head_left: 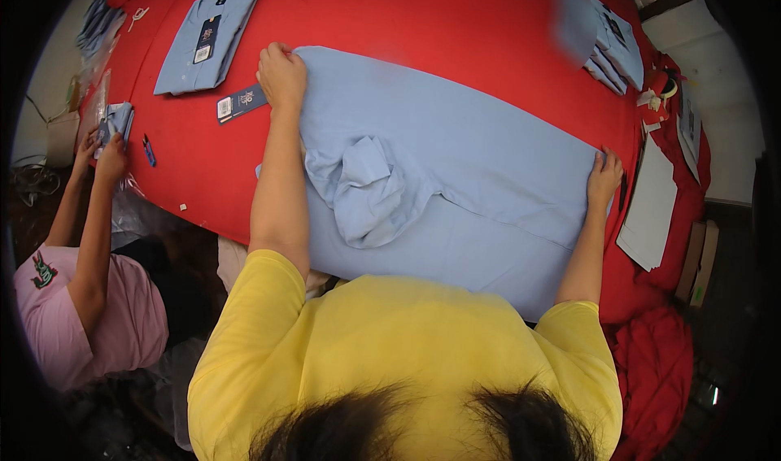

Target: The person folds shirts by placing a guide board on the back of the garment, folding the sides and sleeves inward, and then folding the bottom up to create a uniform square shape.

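A light blue shirt [488,152] lies spread across the table in front of me, its sleeve part bunched in a loose heap at the middle left. At its far left corner, my left hand [282,75] is closed on the cloth with curled fingers. My right hand [604,179] grips the shirt's right edge, its thumb partly hidden. A dark blue hang tag [242,104] with a white label sticks out beside my left wrist, flat on the red cloth.
Red cloth [472,22] covers the table. One folded blue shirt [185,54] lies far left, and a stack of folded shirts [614,42] far right. White boards [648,209] rest at the right edge. A co-worker's hands [110,152] hold a small blue folded item at left, near a blue pen-like tool [149,150].
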`<control>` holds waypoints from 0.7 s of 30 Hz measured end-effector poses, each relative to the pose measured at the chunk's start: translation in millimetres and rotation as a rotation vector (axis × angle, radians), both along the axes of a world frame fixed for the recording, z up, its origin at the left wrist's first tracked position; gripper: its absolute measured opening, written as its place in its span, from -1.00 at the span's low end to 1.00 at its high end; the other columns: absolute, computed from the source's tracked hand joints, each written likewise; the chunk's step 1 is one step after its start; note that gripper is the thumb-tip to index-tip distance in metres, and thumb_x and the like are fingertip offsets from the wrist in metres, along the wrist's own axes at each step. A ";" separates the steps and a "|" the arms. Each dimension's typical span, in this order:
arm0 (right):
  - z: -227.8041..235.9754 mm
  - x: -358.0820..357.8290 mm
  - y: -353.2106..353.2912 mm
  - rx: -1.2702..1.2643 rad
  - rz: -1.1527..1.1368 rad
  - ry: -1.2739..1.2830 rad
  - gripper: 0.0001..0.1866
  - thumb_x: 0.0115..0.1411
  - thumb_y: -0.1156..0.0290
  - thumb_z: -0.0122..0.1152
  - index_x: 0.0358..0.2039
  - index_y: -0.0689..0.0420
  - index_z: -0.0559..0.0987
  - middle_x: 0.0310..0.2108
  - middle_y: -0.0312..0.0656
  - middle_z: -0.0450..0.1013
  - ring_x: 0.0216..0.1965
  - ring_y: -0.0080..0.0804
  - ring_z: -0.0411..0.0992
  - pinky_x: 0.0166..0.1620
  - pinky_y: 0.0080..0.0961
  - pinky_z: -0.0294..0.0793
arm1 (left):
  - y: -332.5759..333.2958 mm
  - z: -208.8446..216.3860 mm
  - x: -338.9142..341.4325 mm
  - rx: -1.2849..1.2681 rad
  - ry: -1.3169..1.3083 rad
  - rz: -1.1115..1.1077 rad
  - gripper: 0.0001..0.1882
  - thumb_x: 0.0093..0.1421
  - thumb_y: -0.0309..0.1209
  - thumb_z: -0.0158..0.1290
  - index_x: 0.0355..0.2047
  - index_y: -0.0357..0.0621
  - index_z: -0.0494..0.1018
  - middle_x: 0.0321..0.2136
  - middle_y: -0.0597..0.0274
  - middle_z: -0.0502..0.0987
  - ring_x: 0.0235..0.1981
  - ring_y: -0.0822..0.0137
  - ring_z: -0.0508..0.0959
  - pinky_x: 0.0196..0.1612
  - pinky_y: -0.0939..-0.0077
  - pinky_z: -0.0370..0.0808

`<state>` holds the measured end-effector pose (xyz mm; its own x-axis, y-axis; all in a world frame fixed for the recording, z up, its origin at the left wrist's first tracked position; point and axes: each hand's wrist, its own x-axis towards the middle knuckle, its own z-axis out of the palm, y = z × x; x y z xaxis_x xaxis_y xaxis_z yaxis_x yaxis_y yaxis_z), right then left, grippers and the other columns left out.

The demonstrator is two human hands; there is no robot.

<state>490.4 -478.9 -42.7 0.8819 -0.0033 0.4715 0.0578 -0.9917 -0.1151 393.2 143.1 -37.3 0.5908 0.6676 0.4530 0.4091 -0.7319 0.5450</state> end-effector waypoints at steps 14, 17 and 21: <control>54.4 -176.7 313.2 0.203 1.095 0.350 -0.25 0.10 -0.17 0.12 0.20 0.02 0.34 0.27 0.02 0.13 0.34 0.05 -0.03 0.31 0.16 -0.16 | -22.4 55.9 -161.8 -0.118 0.486 -0.803 -0.14 -0.06 -0.51 0.21 0.29 0.06 0.16 0.34 0.23 0.07 0.39 0.10 -0.06 0.39 0.19 -0.07; 43.2 -181.7 348.0 0.026 1.140 0.314 -0.22 0.14 -0.24 0.00 0.24 0.00 0.28 0.30 -0.03 0.09 0.36 0.03 -0.09 0.30 0.23 -0.27 | -21.6 40.8 -162.0 -0.100 0.440 -0.822 -0.15 -0.05 -0.50 0.20 0.29 0.09 0.16 0.34 0.25 0.08 0.39 0.11 -0.07 0.39 0.11 -0.13; 31.5 -185.5 346.8 -0.021 1.326 0.438 -0.23 0.19 -0.25 -0.09 0.28 -0.03 0.22 0.31 -0.10 0.10 0.36 -0.03 -0.08 0.30 0.26 -0.30 | -13.4 32.0 -155.5 0.049 0.467 -0.827 -0.26 0.02 -0.44 0.17 0.26 0.20 0.24 0.31 0.28 0.14 0.36 0.12 0.03 0.38 0.10 -0.09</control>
<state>304.9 -132.0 -11.2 0.2965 0.9432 0.1497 0.9069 -0.2290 -0.3537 237.8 129.7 -5.3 0.9960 -0.0571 0.0681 -0.0804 -0.9048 0.4182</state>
